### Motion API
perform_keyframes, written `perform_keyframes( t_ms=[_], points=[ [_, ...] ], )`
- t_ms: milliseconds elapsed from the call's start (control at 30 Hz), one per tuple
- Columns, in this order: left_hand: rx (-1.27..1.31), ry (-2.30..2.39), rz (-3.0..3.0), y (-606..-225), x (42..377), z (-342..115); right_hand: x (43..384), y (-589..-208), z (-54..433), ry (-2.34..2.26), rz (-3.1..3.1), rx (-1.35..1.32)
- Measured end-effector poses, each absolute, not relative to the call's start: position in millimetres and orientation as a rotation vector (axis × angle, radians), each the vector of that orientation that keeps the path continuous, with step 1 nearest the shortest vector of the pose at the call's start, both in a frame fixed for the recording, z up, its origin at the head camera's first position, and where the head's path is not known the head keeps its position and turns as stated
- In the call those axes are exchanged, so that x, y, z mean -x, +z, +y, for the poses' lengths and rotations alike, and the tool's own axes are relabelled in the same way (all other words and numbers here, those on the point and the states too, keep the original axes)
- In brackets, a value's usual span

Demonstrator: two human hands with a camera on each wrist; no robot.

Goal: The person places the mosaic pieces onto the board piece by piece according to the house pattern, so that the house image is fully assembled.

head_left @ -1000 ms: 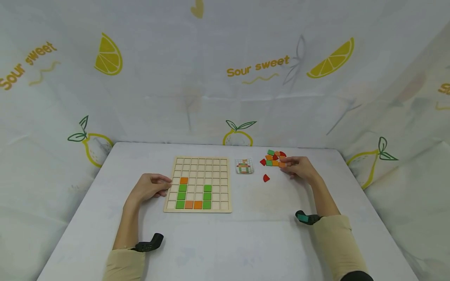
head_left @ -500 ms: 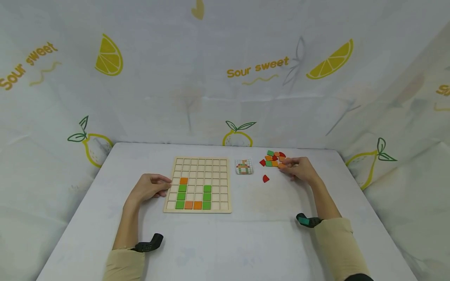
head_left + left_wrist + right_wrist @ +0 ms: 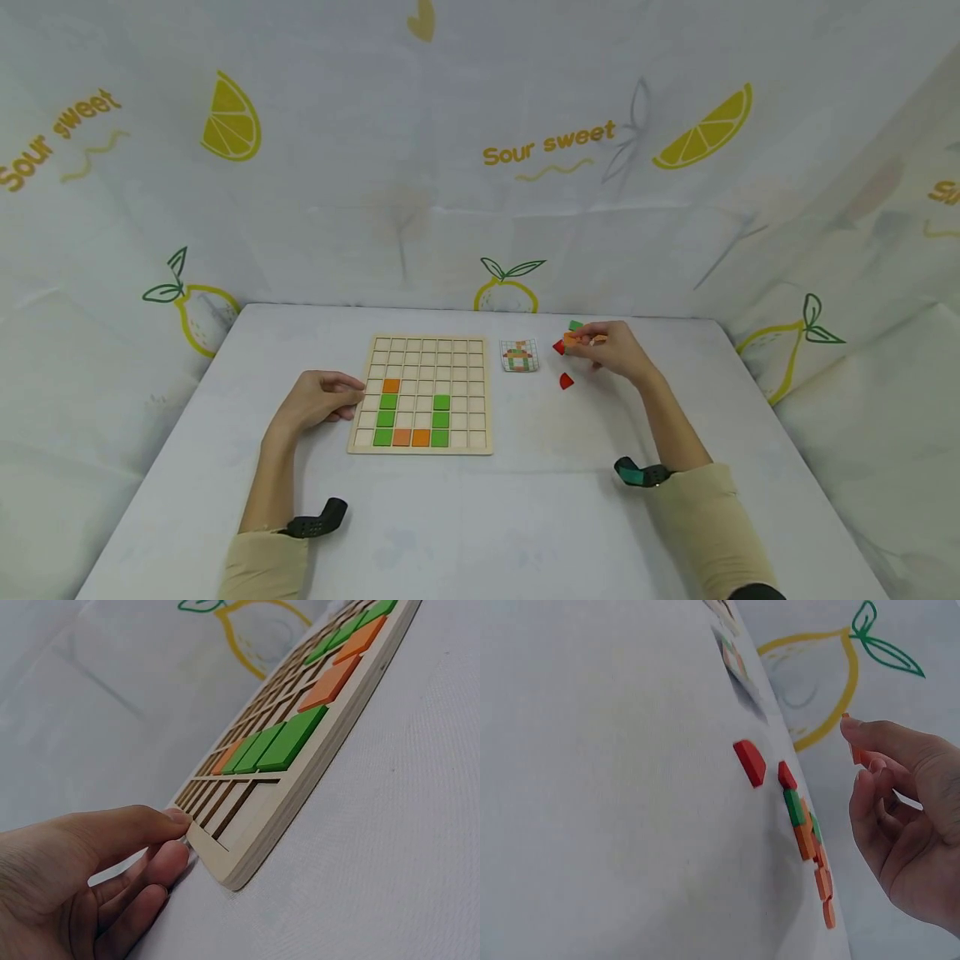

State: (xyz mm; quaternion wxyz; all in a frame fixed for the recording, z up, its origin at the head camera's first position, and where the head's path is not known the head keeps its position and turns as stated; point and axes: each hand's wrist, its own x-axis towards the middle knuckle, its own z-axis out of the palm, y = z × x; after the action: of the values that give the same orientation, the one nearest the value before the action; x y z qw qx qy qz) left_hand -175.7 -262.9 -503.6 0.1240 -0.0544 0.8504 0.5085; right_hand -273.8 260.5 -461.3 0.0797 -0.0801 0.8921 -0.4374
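Note:
A wooden grid board (image 3: 465, 367) lies left of centre in the head view, with several green tiles and a few orange ones set in its squares. At its left edge is my left hand (image 3: 311, 400); the left wrist view has the thumb (image 3: 176, 816) on the rim and the fingers curled against the side. My right hand (image 3: 618, 350) pinches an orange tile (image 3: 856, 755) between thumb and fingers, raised above the table. Beneath and beyond that hand lies a cluster of loose tiles, including a green one (image 3: 793, 807), partly hidden in the head view.
Between board and loose tiles lies a small pattern card (image 3: 519, 356) with a coloured grid picture. A red wedge-shaped tile (image 3: 566, 381) sits apart, nearer the table's front. Behind the table hangs a white cloth (image 3: 337, 250) printed with lemons.
My right hand has moved left and slightly up from the right side of the tile cluster, carrying an orange tile. My left hand and the board have stayed put.

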Motion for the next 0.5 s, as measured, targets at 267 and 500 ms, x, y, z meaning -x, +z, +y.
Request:
perform_keyframes(
  t_ms=[267, 500],
  points=[
    [0.156, 1.479, 2.480, -503, 176, -262, 271, -451, 217, -1.341, 2.622, 0.377],
    [0.164, 1.483, 2.475, -504, 176, -263, 269, -450, 174, -1.342, 2.568, 0.489]
  ],
)
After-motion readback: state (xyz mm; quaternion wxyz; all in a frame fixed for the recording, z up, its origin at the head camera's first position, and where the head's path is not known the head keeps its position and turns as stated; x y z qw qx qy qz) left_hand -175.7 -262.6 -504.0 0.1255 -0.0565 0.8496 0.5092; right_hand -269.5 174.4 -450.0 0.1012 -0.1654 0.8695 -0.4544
